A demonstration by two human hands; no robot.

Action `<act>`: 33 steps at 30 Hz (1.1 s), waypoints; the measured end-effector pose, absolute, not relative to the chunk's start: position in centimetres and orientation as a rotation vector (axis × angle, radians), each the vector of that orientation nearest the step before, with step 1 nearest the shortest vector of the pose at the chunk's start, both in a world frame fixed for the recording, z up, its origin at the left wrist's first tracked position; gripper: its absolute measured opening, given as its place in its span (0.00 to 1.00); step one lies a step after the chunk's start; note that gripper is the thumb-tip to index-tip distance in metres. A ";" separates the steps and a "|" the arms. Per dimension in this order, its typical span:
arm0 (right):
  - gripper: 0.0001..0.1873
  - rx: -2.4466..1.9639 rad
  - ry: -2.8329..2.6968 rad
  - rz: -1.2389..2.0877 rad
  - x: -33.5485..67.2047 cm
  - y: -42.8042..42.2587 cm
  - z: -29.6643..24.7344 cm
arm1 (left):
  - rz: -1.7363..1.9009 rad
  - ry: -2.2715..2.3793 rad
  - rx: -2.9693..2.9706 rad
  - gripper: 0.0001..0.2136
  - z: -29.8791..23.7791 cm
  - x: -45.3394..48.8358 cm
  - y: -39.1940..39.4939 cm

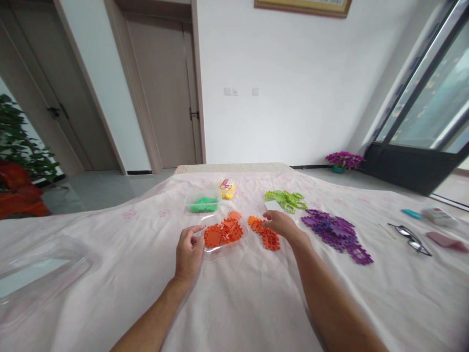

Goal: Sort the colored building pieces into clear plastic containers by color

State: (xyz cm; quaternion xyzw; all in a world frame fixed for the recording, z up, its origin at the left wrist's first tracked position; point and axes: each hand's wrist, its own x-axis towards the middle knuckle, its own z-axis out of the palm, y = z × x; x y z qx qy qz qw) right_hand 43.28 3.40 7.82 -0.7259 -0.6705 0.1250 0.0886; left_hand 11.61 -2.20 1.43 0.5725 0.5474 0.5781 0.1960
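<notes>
At the left rim of a clear plastic container (240, 248), my left hand (189, 252) has its fingers and thumb curled on the edge. Orange plastic interlocking pieces (223, 232) with toothed edges lie inside that container. To the right, my right hand (284, 225) reaches down with thumb and fingers bent at a small pile of orange pieces (270, 239) on the cloth. Its fingertips touch the upper part of this pile; they partly hide what is between them. A white card (273, 206) shows just behind the right hand.
Behind stand a clear box with green pieces (203, 204) and a small box of yellow pieces (227, 189). Light-green pieces (286, 199) and purple pieces (333, 230) lie rightward. Glasses (410, 238) rest at far right, a clear container (47, 274) at left, on a pale tablecloth (234, 303).
</notes>
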 end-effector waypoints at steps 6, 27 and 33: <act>0.38 -2.257 -2.091 0.481 44.9 3.6 7.5 | 1.696 1.632 1.555 0.12 1.1 10.1 -1.8; 0.10 -1.728 -1.863 0.987 45.7 3.9 7.6 | 1.631 1.625 1.498 0.14 0.3 9.1 -1.0; 0.25 -2.084 -2.095 1.079 46.6 3.1 7.8 | 1.611 1.612 1.478 0.14 0.3 9.2 -1.0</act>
